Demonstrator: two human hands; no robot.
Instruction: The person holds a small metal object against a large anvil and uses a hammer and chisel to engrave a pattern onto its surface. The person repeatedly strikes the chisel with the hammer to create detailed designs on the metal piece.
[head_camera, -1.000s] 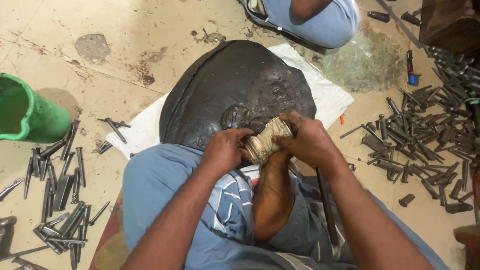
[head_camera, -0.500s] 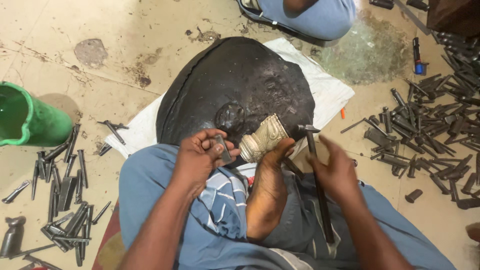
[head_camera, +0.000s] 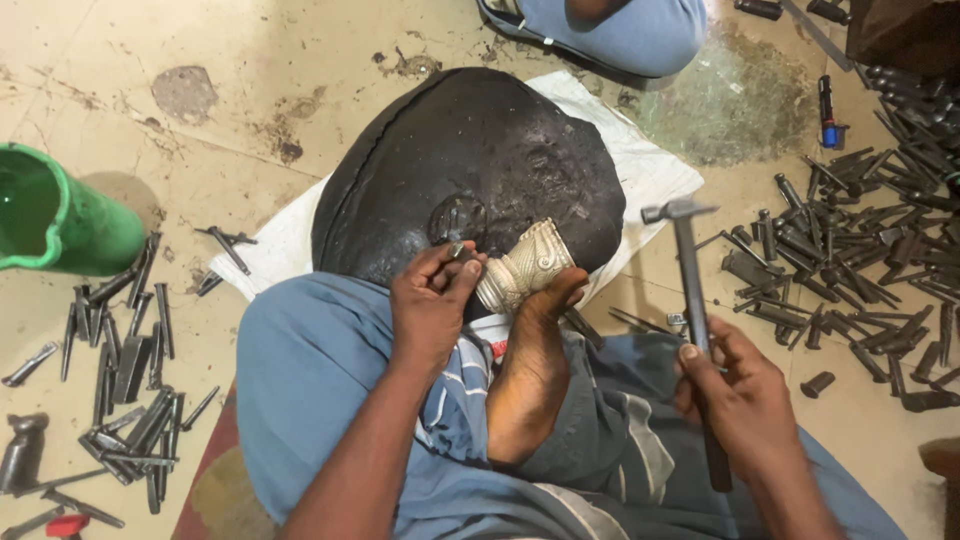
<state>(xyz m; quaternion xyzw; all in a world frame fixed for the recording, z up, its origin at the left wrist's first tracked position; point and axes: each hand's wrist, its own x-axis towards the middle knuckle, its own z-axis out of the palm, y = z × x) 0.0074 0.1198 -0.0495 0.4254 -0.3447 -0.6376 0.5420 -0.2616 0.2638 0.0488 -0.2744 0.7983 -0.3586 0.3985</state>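
Left hand (head_camera: 432, 315) pinches a small punch (head_camera: 457, 250) against the carved cuff (head_camera: 525, 268), which lies on the black mound (head_camera: 470, 170), pinned by a bare foot (head_camera: 530, 370). Right of the cuff, right hand (head_camera: 740, 400) grips a hammer (head_camera: 692, 310), head up.
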